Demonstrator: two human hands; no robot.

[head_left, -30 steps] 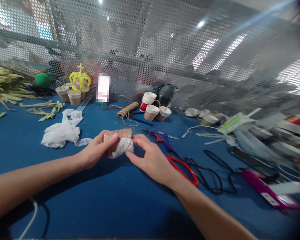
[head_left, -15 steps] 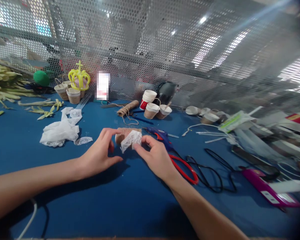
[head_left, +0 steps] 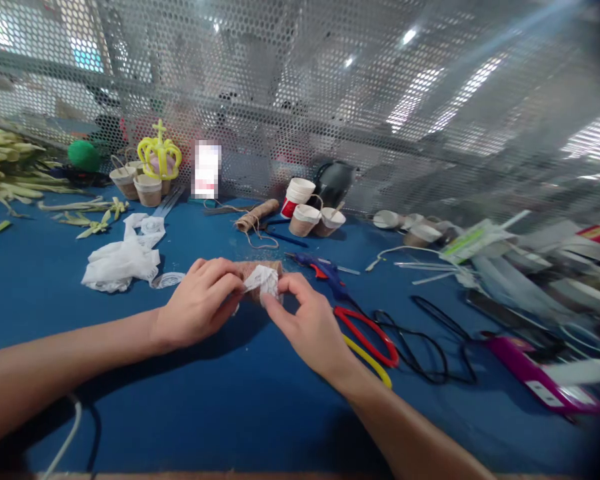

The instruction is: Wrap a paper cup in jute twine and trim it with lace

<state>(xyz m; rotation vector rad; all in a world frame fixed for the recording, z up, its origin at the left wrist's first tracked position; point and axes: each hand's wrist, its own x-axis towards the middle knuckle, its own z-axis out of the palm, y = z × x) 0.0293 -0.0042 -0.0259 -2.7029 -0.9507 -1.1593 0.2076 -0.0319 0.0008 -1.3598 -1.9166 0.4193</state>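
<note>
A paper cup wrapped in brown twine (head_left: 272,266) lies on its side in front of me, with a strip of white lace (head_left: 263,279) across it. My right hand (head_left: 313,323) holds the cup's right end, thumb pressed on the lace. From the left, my left hand (head_left: 200,300) is closed on the loose end of the lace, against the cup's left end. Part of the cup is hidden behind my fingers. Just beyond my right hand lies a blue glue gun (head_left: 325,273). Red-handled (head_left: 367,337) and yellow (head_left: 370,360) loops show beside my right wrist.
A pile of white lace (head_left: 123,263) lies left. Behind stand a twine roll (head_left: 258,215), twine-wrapped cups (head_left: 304,220), a yellow crown (head_left: 159,157) and a phone with a blurred screen (head_left: 207,170). Black cable (head_left: 430,360) and a purple power strip (head_left: 540,373) lie right, before a perforated metal screen (head_left: 260,87).
My left hand has closed from an open pose and taken the lace's loose end, lifting it toward the cup. My right hand stays on the cup. A yellow loop now shows by my right wrist.
</note>
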